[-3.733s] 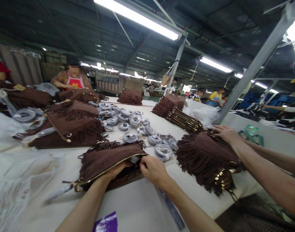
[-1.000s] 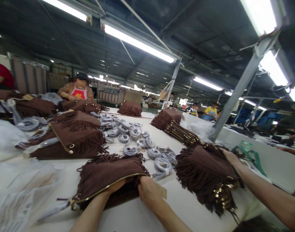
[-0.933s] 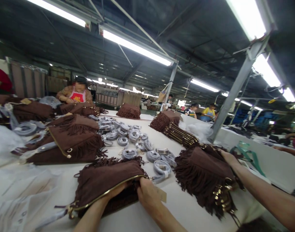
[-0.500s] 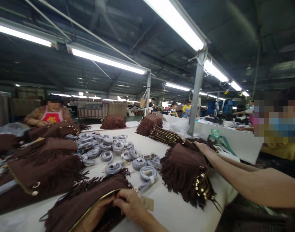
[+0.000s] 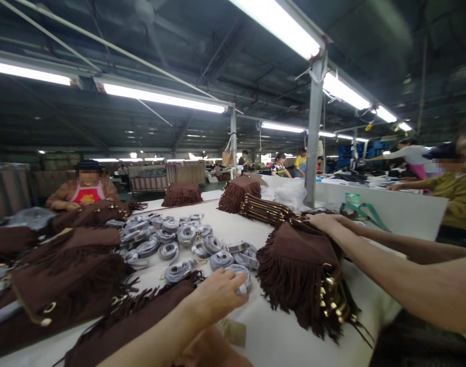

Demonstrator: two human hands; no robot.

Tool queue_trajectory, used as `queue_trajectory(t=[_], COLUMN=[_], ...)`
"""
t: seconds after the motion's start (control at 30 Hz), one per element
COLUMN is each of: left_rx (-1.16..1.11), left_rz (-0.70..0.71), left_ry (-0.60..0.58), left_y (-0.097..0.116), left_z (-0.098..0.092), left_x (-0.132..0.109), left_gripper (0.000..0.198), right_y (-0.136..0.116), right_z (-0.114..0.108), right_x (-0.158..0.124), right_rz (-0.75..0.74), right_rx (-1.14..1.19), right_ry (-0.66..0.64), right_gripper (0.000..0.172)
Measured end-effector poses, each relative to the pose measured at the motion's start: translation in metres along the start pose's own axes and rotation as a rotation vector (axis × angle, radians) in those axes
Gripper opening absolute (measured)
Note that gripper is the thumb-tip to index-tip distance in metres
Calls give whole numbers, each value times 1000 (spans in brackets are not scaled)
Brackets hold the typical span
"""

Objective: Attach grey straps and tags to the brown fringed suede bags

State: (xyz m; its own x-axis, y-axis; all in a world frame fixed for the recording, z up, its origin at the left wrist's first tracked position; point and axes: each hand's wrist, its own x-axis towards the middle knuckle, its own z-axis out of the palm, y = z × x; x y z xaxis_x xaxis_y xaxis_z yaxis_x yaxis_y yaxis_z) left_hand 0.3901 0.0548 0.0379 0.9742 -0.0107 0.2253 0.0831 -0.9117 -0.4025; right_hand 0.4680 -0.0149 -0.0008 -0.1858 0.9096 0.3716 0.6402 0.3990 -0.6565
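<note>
"Spreading across the foreground, the white worktop [image 5: 263,326] is carrying brown fringed bags [image 5: 300,247]. The nearest bag [image 5: 141,313] is lying low at front left, its fringe pointing toward the grey coils [image 5: 167,237]."

"What are we advising on handling?"

"Going down by size. Nearest bag: I'm suggesting leaving it flat, judging that so soft a body is giving way easily under a leaning arm. Nearest coil [image 5: 247,278], sitting just past the fingertips' side of the worktop: I'm favouring taking the whole ring from above, since pinching one loop is probably risking a loose wrap. Card tag [image 5: 235,331], lying just beside the hands: keeping both wrists clear of it."

"And how are the arms standing?"

"The left forearm is slanting in from lower left across the bag and passing above the right hand [image 5: 212,349]. The left hand [image 5: 221,293] is showing its back, fingers pointing forward and right over the coil."

"How is each grip looking?"

"Left: fingers are bending slightly and covering part of the coil; I'm not managing to tell whether they're holding it. Right: it's blurring beneath the forearm, so closure and contents are staying undetermined."
</note>
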Motion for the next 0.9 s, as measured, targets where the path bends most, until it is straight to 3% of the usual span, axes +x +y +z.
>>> queue_trajectory(t=[0.1,0.2,0.27,0.3,0.37,0.4,0.43,0.5,0.6,0.7,0.8,0.9], left_rx=[113,-13,-300,-505,-875,-991,-1062,-1128,-1221,-1337,-1363,-1157], left_rz=[289,358,207,51,-340,-517,-658,-839,-1050,-1147,-1141,-1152], left_ry=[56,49,30,55,172,241,305,417,591,735,669,455], left_y=[-21,-32,-38,-42,-55,-63,-72,-87,-95,-81,-52,-20], left_z=[43,72,74,70,58,50,41,23,-7,-32,-45,-44], left_x=[26,30,27,24,13,3,-10,-44,-104,-154,-182,-188], left_gripper=[14,16,17,16,10,11,18,37,49,56,57,51], right_y=[17,43,60,68,79,82,82,76,56,35,25,23], right_z=[-73,-164,-218,-238,-260,-259,-251,-211,-112,-7,57,71], right_x=[12,23,27,28,31,31,32,33,31,21,9,3], right_rz=[-10,25,61,76,93,92,84,52,-20,-96,-157,-107], right_rx=[16,22,26,29,41,51,66,103,165,217,273,360], right_ry=[71,156,208,223,248,252,249,225,137,-12,-134,-156], right_gripper=[25,19,19,31,41,41,36,21,14,14,16,22])
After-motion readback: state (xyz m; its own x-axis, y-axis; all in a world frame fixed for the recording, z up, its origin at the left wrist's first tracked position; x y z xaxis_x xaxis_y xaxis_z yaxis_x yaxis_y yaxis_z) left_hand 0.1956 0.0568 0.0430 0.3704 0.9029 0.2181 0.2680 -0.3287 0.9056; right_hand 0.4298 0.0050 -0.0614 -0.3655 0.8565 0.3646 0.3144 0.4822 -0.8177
